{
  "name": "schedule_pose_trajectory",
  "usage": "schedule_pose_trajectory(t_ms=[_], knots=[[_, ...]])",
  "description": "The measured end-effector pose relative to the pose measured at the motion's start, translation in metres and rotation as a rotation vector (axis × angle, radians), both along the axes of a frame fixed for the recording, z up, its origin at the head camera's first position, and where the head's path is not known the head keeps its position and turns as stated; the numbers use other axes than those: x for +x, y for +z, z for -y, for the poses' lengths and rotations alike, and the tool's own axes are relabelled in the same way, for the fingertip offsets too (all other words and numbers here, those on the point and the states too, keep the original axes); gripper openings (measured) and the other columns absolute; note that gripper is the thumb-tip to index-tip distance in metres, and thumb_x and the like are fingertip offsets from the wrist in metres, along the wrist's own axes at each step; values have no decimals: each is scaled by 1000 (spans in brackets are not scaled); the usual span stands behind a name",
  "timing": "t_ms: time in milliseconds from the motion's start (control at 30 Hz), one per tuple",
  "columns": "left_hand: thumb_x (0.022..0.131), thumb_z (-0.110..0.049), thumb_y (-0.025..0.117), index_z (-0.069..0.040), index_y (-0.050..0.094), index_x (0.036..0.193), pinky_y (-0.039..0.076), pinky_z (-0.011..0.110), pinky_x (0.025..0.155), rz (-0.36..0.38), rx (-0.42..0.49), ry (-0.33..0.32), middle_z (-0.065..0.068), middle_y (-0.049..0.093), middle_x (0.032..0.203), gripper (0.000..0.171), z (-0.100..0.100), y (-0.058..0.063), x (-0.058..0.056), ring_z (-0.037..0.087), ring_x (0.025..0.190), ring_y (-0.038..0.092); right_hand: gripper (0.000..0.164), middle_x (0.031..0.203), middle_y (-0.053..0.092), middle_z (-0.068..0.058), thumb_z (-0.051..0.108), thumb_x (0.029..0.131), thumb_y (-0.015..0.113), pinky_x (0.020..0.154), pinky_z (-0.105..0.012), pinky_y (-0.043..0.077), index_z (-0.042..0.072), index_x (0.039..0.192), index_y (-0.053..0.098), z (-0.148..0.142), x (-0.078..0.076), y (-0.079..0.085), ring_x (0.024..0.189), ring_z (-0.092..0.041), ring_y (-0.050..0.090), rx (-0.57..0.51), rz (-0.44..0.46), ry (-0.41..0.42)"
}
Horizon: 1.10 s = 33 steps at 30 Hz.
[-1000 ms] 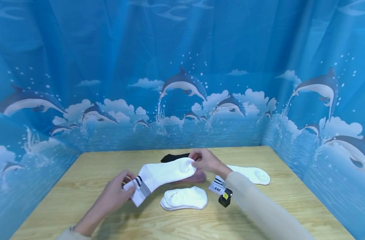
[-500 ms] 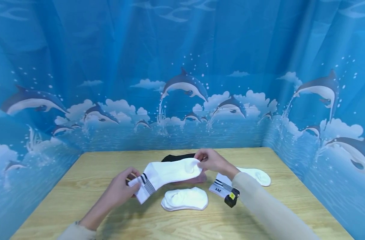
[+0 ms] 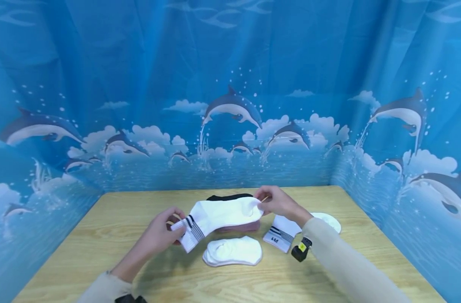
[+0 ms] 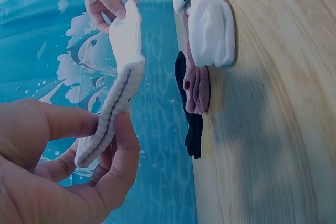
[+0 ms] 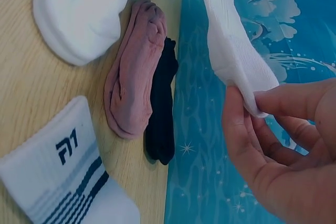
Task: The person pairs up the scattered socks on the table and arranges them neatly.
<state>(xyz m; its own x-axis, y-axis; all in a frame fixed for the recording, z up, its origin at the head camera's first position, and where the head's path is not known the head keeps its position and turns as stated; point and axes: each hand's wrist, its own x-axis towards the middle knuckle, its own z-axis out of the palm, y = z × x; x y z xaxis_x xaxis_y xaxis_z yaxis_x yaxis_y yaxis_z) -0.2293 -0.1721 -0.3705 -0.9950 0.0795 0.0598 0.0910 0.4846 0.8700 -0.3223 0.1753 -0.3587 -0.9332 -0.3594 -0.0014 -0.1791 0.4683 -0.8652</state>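
A white sock [image 3: 226, 213] with dark stripes at its cuff is held stretched between both hands above the table. My left hand [image 3: 163, 232] pinches the striped cuff; the left wrist view shows the ribbed cuff edge [image 4: 116, 106] between thumb and fingers. At the other end my right hand [image 3: 277, 202] pinches the toe, seen close up in the right wrist view. Behind and below the held sock lie folded pink socks [image 5: 135, 72] and black socks [image 5: 163, 108]. A second striped white sock [image 3: 281, 233] lies flat at the right, partly hidden by my right forearm.
Folded plain white socks [image 3: 233, 251] lie on the wooden table [image 3: 200, 286] in front of the held sock. A blue curtain printed with dolphins [image 3: 230, 105] stands along the table's back and sides.
Both hands have shifted a little to the right and slightly up, carrying the striped white sock along. Both still pinch it at its ends. The socks on the table stay put.
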Motion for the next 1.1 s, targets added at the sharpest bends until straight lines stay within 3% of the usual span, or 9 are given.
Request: schedule_pose_trajectory(t_ms=[300,533,1100], knots=[[90,5,66,-3,59,107,62,40,60,-17,23,-28,18,65,100,20,-12,3,-4,21,72,63,27,114,66,-19,1,95,66,77,-37,63,-1,121,64,-13,1,1,89,-21,67,15,-1,-31],[90,7,65,-3,60,107,63,43,62,-17,46,-42,18,63,98,20,-24,3,-10,22,72,63,27,115,66,-19,2,94,66,83,-45,63,-1,121,63,-20,2,5,89,-21,67,46,4,-76],[89,8,65,-4,61,104,63,42,61,12,57,-75,15,63,96,20,-50,7,-13,23,72,65,28,118,66,-20,2,95,65,81,-41,63,0,123,63,-38,4,7,93,-22,69,69,1,-146]])
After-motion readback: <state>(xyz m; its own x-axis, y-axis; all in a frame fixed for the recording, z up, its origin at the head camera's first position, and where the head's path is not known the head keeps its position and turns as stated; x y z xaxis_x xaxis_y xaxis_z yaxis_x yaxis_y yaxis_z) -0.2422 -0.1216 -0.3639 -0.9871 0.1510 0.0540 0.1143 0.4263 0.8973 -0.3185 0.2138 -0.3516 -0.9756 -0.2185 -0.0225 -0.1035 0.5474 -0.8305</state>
